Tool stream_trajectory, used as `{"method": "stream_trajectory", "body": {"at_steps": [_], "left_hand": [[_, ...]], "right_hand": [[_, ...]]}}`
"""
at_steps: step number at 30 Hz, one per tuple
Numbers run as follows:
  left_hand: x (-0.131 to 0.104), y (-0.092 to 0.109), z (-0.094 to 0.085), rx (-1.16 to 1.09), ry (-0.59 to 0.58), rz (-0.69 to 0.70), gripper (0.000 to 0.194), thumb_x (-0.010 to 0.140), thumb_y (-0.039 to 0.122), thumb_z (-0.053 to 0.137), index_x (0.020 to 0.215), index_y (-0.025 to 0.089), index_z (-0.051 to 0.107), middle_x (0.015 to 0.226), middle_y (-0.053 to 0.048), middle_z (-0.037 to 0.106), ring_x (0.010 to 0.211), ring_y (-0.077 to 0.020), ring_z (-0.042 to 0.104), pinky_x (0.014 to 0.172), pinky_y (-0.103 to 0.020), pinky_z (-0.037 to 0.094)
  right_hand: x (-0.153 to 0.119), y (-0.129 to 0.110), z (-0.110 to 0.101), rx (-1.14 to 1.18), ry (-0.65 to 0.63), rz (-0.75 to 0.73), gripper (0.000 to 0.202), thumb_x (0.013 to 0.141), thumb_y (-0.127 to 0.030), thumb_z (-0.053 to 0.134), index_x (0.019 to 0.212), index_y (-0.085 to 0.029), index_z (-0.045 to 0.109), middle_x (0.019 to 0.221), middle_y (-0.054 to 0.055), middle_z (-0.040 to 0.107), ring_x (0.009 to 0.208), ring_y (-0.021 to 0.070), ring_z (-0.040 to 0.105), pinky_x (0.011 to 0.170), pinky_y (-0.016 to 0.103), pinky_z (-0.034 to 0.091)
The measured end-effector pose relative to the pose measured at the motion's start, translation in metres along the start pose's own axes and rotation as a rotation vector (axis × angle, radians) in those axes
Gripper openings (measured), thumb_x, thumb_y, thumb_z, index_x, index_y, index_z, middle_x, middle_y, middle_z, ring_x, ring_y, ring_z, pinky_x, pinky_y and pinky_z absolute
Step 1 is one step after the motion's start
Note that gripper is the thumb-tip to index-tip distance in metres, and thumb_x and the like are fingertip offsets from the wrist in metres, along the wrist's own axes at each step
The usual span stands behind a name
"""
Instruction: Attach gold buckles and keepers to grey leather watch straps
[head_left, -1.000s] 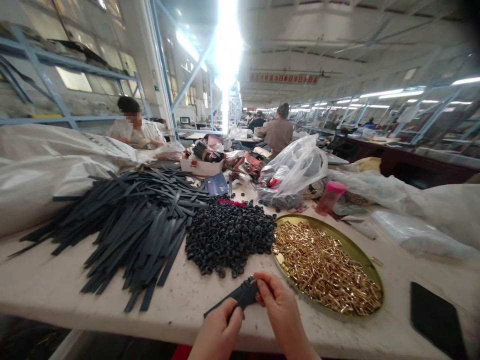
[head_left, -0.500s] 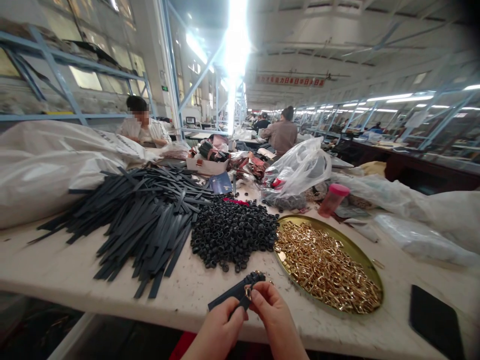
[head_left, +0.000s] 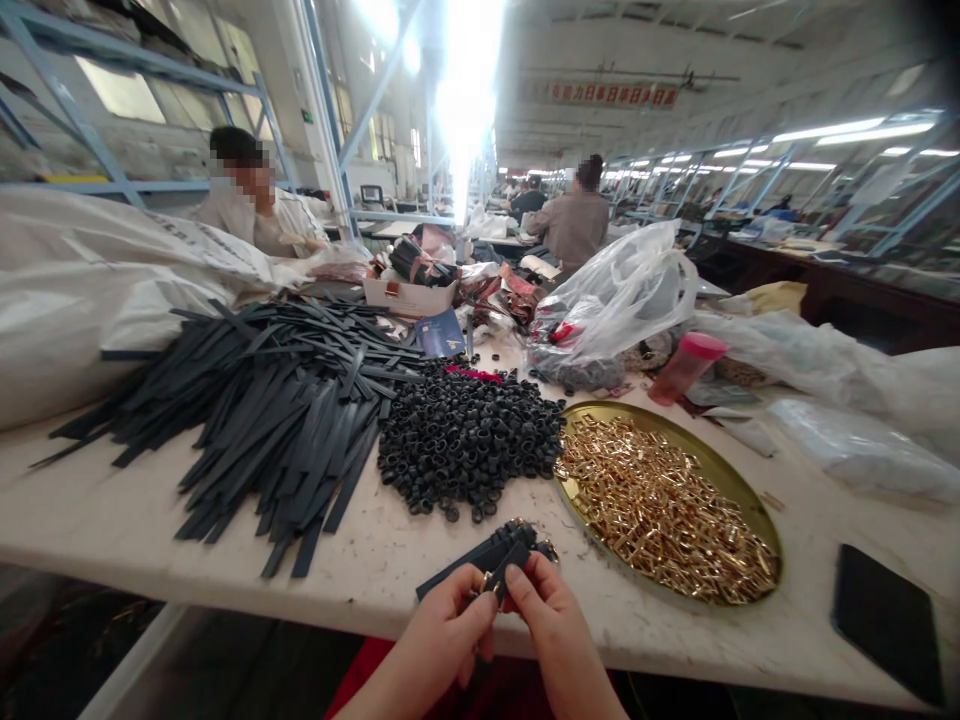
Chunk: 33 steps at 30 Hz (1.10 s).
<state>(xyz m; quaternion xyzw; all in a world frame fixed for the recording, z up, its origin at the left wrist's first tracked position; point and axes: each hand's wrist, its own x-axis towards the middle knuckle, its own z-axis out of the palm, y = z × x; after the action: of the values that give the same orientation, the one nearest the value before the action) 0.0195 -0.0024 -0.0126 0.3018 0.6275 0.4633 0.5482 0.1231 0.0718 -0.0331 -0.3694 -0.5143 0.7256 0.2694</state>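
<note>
Your left hand (head_left: 450,632) is closed, and its thumb and finger pinch a short dark strap (head_left: 514,566) close to a small gold buckle (head_left: 487,580). Your right hand (head_left: 556,622) has its thumb pressed on the same strap, with the fingers bent behind it. The two hands are close together, at the near edge of the tabletop (head_left: 367,610), to the left of the tray (head_left: 701,452). The strap is between them, slanting up.

Just beyond your fingers is a bundle (head_left: 472,556) of similar straps, with gold parts at its right end. I cannot tell if your left hand also holds this bundle or if it only lies there.

The tray is round and gold in colour, and it carries many gold pieces (head_left: 667,510). Directly at the left of the tray there is a heap of black loops (head_left: 469,440), with a red strip (head_left: 472,374) on its far side. Farther left of the tray spread the long dark strips (head_left: 292,410). Behind the tray stand a jar (head_left: 686,368) with a pink lid and a clear bag (head_left: 615,305). To the right of the tray, nearer to you, lies a flat black object (head_left: 887,622).
</note>
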Motion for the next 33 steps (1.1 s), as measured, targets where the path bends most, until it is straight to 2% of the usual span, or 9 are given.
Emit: {"method": "stream_trajectory", "body": {"at_steps": [5, 10, 13, 17, 19, 24, 27, 30, 33], "left_hand": [[0.006, 0.004, -0.004, -0.032, -0.013, -0.043, 0.024, 0.071, 0.04, 0.045, 0.07, 0.016, 0.043, 0.058, 0.002, 0.056, 0.03, -0.0016, 0.037, 0.033, -0.015, 0.021], [0.007, 0.001, -0.003, 0.034, 0.075, -0.002, 0.024, 0.072, 0.04, 0.043, 0.065, 0.018, 0.04, 0.055, 0.004, 0.05, 0.033, -0.0031, 0.035, 0.035, -0.017, 0.024], [0.0, 0.003, -0.001, 0.205, 0.161, 0.036, 0.021, 0.075, 0.034, 0.042, 0.063, 0.018, 0.041, 0.052, 0.006, 0.044, 0.037, -0.0046, 0.035, 0.037, -0.017, 0.026], [-0.011, 0.009, -0.001, 0.296, 0.06, 0.033, 0.021, 0.077, 0.034, 0.046, 0.064, 0.017, 0.044, 0.054, 0.005, 0.048, 0.04, -0.0059, 0.038, 0.038, -0.017, 0.027], [-0.015, 0.009, -0.003, 0.258, 0.015, 0.021, 0.024, 0.076, 0.038, 0.048, 0.065, 0.018, 0.043, 0.052, 0.005, 0.049, 0.04, -0.006, 0.037, 0.037, -0.017, 0.026], [-0.026, 0.013, -0.004, 0.075, -0.089, 0.009, 0.027, 0.069, 0.042, 0.054, 0.065, 0.018, 0.042, 0.046, 0.006, 0.047, 0.036, -0.0055, 0.031, 0.036, -0.018, 0.019], [-0.039, 0.027, -0.001, 0.144, -0.081, 0.092, 0.026, 0.066, 0.04, 0.056, 0.062, 0.017, 0.044, 0.048, 0.005, 0.047, 0.045, -0.0075, 0.036, 0.042, -0.018, 0.025], [-0.049, 0.038, 0.002, 0.348, -0.073, 0.15, 0.022, 0.073, 0.037, 0.049, 0.066, 0.016, 0.048, 0.06, 0.002, 0.051, 0.057, -0.0105, 0.044, 0.052, -0.02, 0.032], [-0.047, 0.032, 0.001, 0.383, -0.1, 0.16, 0.026, 0.077, 0.039, 0.044, 0.067, 0.016, 0.047, 0.059, 0.002, 0.051, 0.056, -0.0108, 0.044, 0.052, -0.021, 0.032]], "right_hand": [[0.002, -0.003, 0.0, -0.15, 0.015, -0.081, 0.03, 0.077, -0.046, 0.05, 0.081, -0.018, 0.054, 0.074, 0.001, 0.06, 0.07, 0.015, 0.054, 0.066, 0.026, 0.044], [-0.001, 0.0, -0.003, -0.411, 0.049, -0.208, 0.024, 0.077, -0.042, 0.05, 0.08, -0.019, 0.056, 0.077, 0.003, 0.06, 0.075, 0.0169, 0.054, 0.07, 0.029, 0.041], [0.001, 0.002, -0.006, -0.296, -0.017, -0.137, 0.025, 0.072, -0.042, 0.057, 0.077, -0.018, 0.056, 0.072, 0.001, 0.058, 0.069, 0.0154, 0.052, 0.065, 0.027, 0.04], [-0.001, -0.001, -0.011, 0.002, -0.224, 0.121, 0.031, 0.065, -0.045, 0.064, 0.076, -0.017, 0.055, 0.067, -0.001, 0.057, 0.062, 0.0125, 0.05, 0.06, 0.025, 0.04], [-0.007, -0.004, -0.013, -0.038, -0.214, 0.067, 0.026, 0.066, -0.042, 0.063, 0.071, -0.018, 0.053, 0.065, -0.002, 0.055, 0.061, 0.0116, 0.049, 0.059, 0.025, 0.039], [-0.03, -0.013, -0.014, -0.421, -0.115, -0.338, 0.014, 0.073, -0.031, 0.058, 0.067, -0.019, 0.055, 0.065, -0.001, 0.052, 0.063, 0.0119, 0.047, 0.06, 0.025, 0.037], [-0.037, -0.018, -0.012, -0.242, -0.17, -0.18, 0.02, 0.072, -0.036, 0.059, 0.069, -0.019, 0.051, 0.062, -0.003, 0.049, 0.059, 0.0101, 0.045, 0.056, 0.023, 0.036], [-0.04, -0.018, -0.01, 0.038, -0.226, -0.009, 0.028, 0.069, -0.042, 0.062, 0.071, -0.019, 0.046, 0.063, -0.004, 0.048, 0.059, 0.0097, 0.045, 0.056, 0.023, 0.037], [-0.043, -0.016, -0.01, -0.092, -0.193, -0.13, 0.026, 0.072, -0.043, 0.058, 0.071, -0.019, 0.047, 0.063, -0.004, 0.048, 0.06, 0.0103, 0.045, 0.058, 0.024, 0.037]]}}
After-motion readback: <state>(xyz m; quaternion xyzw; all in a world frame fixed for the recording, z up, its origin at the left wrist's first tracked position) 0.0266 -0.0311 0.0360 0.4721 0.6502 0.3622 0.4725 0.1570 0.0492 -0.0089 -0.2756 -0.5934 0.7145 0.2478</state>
